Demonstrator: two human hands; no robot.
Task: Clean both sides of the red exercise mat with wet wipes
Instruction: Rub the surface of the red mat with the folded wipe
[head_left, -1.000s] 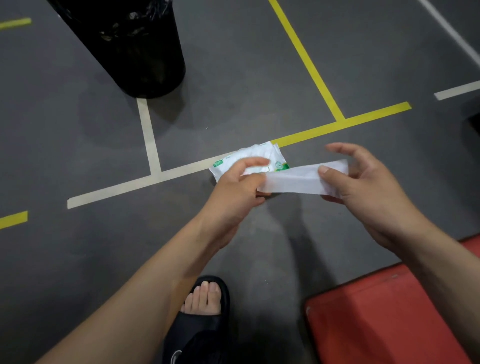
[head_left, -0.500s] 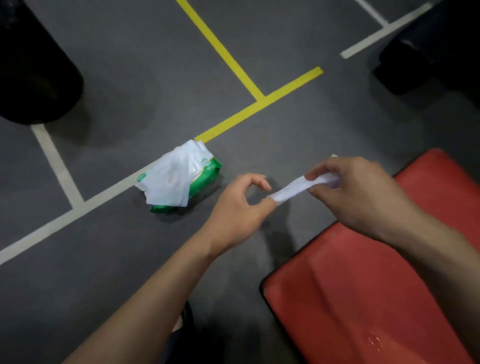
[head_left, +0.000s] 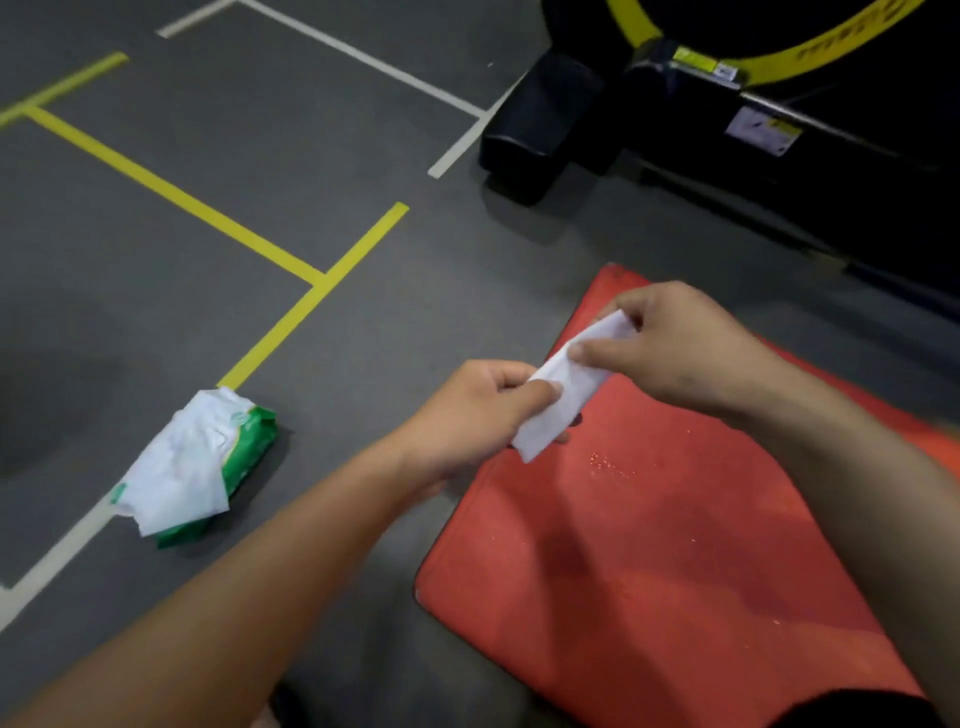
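Grey gym flooring (head_left: 363, 130), marked with yellow and white lines, forms the working surface.

A folded white wet wipe (head_left: 563, 387) is held between both hands above the near-left corner area of the red exercise mat (head_left: 649, 545). The lower end of the wipe is pinched by the left hand (head_left: 478, 410), thumb on top and fingers curled beneath. The upper end is pinched by the right hand (head_left: 680, 348), thumb and forefinger closed on the folded edge, the remaining fingers curled. The wipe is stretched diagonally between the two grips and is not seen touching the mat.

The mat is laid flat on the floor at lower right, one rounded corner toward the centre of the view; small pale specks are visible on its surface below the wipe.

A green-and-white wipes pack (head_left: 197, 467) is located on the floor to the left of the left forearm, well apart from the mat, with a loose white sheet draped over its top. Black exercise equipment (head_left: 727, 130) with yellow trim is positioned beyond the mat at upper right.
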